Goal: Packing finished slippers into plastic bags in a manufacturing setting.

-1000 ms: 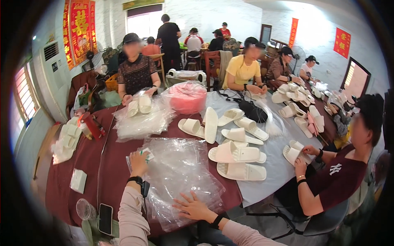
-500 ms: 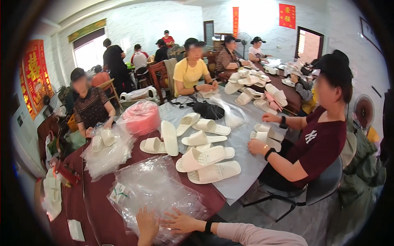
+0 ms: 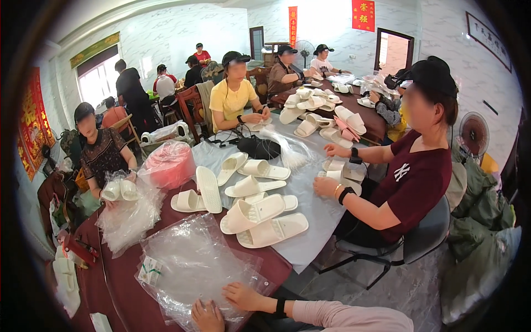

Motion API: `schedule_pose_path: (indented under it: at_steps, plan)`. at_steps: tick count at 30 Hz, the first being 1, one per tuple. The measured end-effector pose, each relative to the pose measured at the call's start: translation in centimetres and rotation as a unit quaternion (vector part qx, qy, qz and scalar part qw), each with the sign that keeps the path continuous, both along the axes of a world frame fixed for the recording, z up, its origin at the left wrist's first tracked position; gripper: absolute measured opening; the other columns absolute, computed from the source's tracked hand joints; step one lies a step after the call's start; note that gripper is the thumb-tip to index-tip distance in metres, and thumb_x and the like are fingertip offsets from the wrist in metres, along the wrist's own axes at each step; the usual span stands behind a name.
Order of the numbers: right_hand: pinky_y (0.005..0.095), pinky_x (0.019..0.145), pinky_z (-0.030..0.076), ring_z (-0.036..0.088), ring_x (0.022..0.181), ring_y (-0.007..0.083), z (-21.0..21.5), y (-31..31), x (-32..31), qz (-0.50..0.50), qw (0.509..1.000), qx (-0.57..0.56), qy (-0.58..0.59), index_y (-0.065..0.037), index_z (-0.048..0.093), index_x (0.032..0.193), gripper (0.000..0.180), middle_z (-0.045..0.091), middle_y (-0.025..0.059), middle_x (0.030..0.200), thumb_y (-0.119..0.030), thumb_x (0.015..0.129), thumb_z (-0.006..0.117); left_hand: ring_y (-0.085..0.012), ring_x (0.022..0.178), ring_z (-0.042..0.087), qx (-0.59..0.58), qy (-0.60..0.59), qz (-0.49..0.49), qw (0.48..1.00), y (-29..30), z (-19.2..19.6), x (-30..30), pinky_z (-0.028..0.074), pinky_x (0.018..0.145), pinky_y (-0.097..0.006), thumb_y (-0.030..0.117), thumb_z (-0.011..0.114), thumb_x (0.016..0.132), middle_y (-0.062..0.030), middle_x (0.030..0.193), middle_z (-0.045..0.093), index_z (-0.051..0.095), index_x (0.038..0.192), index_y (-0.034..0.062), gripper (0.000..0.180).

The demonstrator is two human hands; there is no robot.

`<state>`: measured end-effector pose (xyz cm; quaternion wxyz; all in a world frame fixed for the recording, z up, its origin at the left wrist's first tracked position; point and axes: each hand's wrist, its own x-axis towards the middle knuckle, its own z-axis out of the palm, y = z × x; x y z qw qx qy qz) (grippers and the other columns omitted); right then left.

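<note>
On the dark red tablecloth (image 3: 88, 290), at the near end, lies a pile of clear plastic bags (image 3: 191, 249); a small white and green card (image 3: 149, 271) shows at its left side; the left hand (image 3: 208, 316) rests on the near part, fingers laid out and not closed on anything; the right hand (image 3: 243, 297) lies just beside it, fingers loose too. Past the bags, white slippers (image 3: 257, 213) sit in a heap; a pink bundle (image 3: 168, 165) stands near them.
</note>
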<state>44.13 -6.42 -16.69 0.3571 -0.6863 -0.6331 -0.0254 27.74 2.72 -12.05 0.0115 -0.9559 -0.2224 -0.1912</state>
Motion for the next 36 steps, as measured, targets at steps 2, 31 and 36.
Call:
schedule_pose_path:
  at_steps: [2, 31, 36]
  plan:
    - [0.0383, 0.086, 0.043, 0.056, 0.098, 0.0267, -0.1, -0.4, 1.1, -0.021, 1.0, 0.014, 0.002, -0.004, 0.058, 0.106, 0.026, 0.057, 0.0105, 0.107, -0.015, 0.083, 0.059, -0.0423, 0.099, 0.05, -0.01, -0.012, 0.018, 1.0, -0.2, -0.2, 0.0, 0.042, 0.085, -0.052, 0.023, 0.053, 0.086, -0.024, 0.108, 0.056, 0.06, 0.112, 0.0054, 0.032]
    - [0.0499, 0.104, 0.032, 0.041, 0.127, 0.0326, 7.3, -1.2, 2.8, -0.149, 0.972, 0.047, -0.175, -0.013, 0.048, 0.135, 0.054, 0.043, 0.015, 0.138, -0.016, 0.081, 0.057, -0.0336, 0.116, 0.046, -0.128, -0.147, 0.081, 0.978, -0.8, -2.4, 0.1, 0.027, 0.105, -0.05, 0.015, 0.061, 0.08, -0.016, 0.117, 0.053, 0.055, 0.093, 0.0048, 0.017]
    - [0.0505, 0.109, 0.024, 0.033, 0.134, 0.032, 9.6, -1.9, 3.4, -0.169, 0.956, 0.082, -0.225, -0.017, 0.047, 0.137, 0.058, 0.036, 0.013, 0.144, -0.017, 0.079, 0.058, -0.0334, 0.116, 0.046, -0.113, -0.127, 0.082, 0.982, -0.9, -2.3, 0.1, 0.027, 0.105, -0.049, 0.016, 0.06, 0.081, -0.0152, 0.117, 0.053, 0.056, 0.095, 0.0048, 0.018]
